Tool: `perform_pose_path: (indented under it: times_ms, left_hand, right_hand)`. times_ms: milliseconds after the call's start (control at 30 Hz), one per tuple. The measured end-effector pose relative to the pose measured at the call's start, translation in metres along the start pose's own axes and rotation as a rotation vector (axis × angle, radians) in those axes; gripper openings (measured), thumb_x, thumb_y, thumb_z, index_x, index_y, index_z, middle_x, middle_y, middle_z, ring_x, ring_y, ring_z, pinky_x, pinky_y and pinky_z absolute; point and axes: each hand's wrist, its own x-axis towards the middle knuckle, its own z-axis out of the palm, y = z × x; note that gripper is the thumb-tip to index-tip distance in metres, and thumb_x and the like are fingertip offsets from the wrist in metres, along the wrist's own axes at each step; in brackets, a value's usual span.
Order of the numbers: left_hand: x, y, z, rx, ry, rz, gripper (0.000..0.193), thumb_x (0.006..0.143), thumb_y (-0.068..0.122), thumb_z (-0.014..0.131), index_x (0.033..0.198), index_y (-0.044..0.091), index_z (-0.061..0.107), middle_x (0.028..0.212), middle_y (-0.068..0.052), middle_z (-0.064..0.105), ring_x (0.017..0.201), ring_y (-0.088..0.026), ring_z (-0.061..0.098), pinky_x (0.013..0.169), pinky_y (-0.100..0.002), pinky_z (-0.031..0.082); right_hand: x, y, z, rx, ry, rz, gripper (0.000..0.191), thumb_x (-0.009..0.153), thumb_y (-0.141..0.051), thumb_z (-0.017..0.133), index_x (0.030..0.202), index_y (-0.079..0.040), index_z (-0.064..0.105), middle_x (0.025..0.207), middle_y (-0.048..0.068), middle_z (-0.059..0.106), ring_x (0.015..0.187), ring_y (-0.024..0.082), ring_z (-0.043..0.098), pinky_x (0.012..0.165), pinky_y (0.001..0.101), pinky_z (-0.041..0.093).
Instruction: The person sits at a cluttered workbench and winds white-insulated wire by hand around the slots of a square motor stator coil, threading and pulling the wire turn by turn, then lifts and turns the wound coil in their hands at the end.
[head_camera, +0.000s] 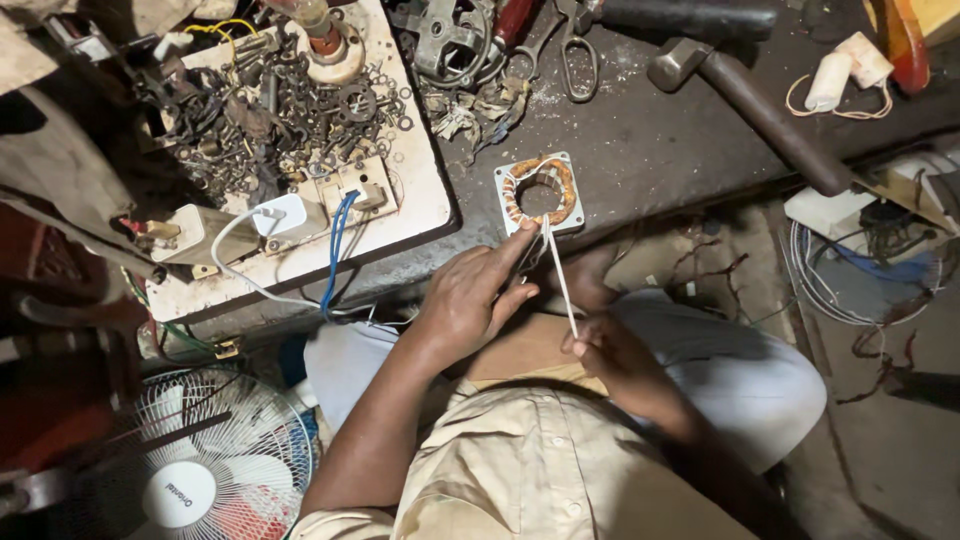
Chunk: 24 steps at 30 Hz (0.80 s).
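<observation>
A small square motor stator (540, 192) with copper windings sits at the near edge of the dark workbench (650, 150). My left hand (475, 295) rests on its near corner, index finger stretched onto the frame. A thin white sleeve or cord (560, 275) runs from the stator down to my right hand (605, 350), which pinches its lower end between the fingertips. Both hands hover over my lap, just below the bench edge.
A white board (420, 190) on the left carries a heap of nuts, washers and screws, a white adapter and blue wires. Scissors (577, 50), a hammer (760, 110) and pliers lie at the back. A table fan (210, 470) stands lower left; coiled wires lie on the right.
</observation>
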Motion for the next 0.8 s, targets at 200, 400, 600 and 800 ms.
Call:
perform_pose_path:
  times_ms: [200,400,600,800]
  left_hand:
    - [-0.002,-0.002,0.001,-0.045,0.030,0.035,0.074,0.093,0.023,0.079,0.155,0.007,0.042,0.087,-0.010,0.065,0.082,-0.029,0.063,0.077,-0.043,0.051]
    - [-0.002,-0.002,0.001,-0.036,0.008,0.020,0.075,0.091,0.023,0.079,0.155,0.007,0.042,0.084,-0.011,0.063,0.080,-0.030,0.062,0.076,-0.044,0.050]
    - [-0.004,0.000,0.001,-0.029,0.018,0.029,0.075,0.092,0.022,0.079,0.155,0.008,0.042,0.083,-0.011,0.061,0.079,-0.031,0.060,0.076,-0.045,0.050]
    - [-0.004,0.001,-0.005,-0.088,-0.006,-0.004,0.075,0.091,0.020,0.078,0.156,0.009,0.042,0.086,-0.009,0.066,0.083,-0.030,0.064,0.078,-0.044,0.051]
  right_hand:
    - [-0.009,0.049,-0.019,-0.225,0.234,-0.055,0.027,0.097,-0.013,0.063,0.121,-0.004,0.056,0.107,0.005,0.061,0.093,0.011,0.057,0.082,0.0294,0.050]
    - [-0.008,0.009,-0.032,-0.264,0.506,-0.058,0.048,0.089,-0.014,0.073,0.133,-0.006,0.056,0.113,0.007,0.063,0.085,0.016,0.055,0.075,0.0313,0.049]
    - [0.041,-0.075,-0.006,-0.687,0.552,-0.470,0.022,0.090,-0.014,0.079,0.107,-0.004,0.070,0.091,0.009,0.069,0.078,0.017,0.068,0.068,0.0299,0.054]
    - [0.079,-0.122,0.026,-0.578,0.592,-0.478,0.018,0.089,-0.009,0.081,0.104,-0.002,0.073,0.080,0.010,0.066,0.062,0.017,0.062,0.058,0.0298,0.049]
